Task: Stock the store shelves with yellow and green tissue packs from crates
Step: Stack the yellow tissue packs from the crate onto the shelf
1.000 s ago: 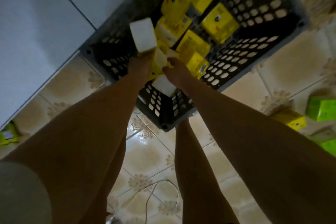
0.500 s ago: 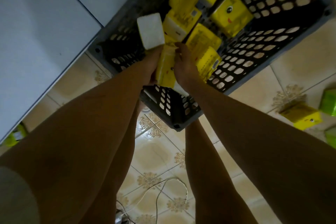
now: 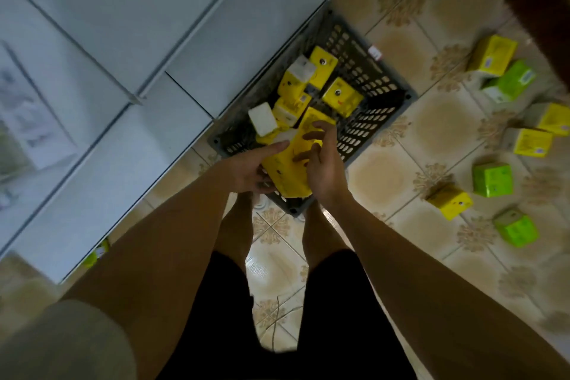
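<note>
1. Between the two hands, just above the near corner of the crate (image 3: pixel 379 108), a few yellow packs (image 3: pixel 288 168) are held together as one bundle. The left hand (image 3: pixel 246 171) holds the bundle from below and from the side, with its forefinger stretched along the top. The right hand (image 3: pixel 320 163) presses on the other side with spread, slightly bent fingers.
2. Under the bundle, the dark crate stands on the tiled floor (image 3: pixel 438 133), close against the white shelf unit (image 3: pixel 154 86). Several loose yellow packs (image 3: pixel 340 95) are inside it, some with a white end turned up, so I judge the crate is not finished.
3. Further to the right, yellow and green packs (image 3: pixel 493 179) lie scattered on the floor, well apart from the crate. These also wait for stocking.
4. On the shelf boards that can be seen, no packs stand; only a small yellow-green thing shows at the bottom edge of the unit. I think most of the work is left.
</note>
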